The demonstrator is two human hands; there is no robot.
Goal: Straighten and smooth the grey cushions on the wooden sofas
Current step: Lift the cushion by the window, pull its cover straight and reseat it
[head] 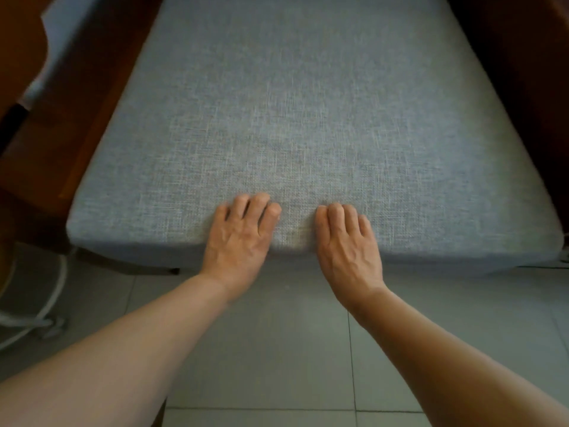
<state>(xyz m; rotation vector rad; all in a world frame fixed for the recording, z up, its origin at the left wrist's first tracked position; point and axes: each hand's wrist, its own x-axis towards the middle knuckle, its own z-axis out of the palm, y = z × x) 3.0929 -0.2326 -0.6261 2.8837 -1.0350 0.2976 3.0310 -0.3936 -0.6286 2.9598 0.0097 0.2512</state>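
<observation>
A large grey woven cushion (292,103) lies flat on the seat of a dark wooden sofa (61,143) and fills most of the view. My left hand (238,241) and my right hand (348,251) lie palm down, side by side, on the cushion's near edge at its middle. Their fingers press into the fabric with the tips slightly bent. The front edge dips a little between the two hands. Both thumbs are hidden from view.
Dark wood of the sofa frame (529,72) runs along the right side too. A pale grey surface (61,41) shows beyond the left arm. Grey floor tiles (277,349) lie below the seat, with a white cord (58,291) on the floor at left.
</observation>
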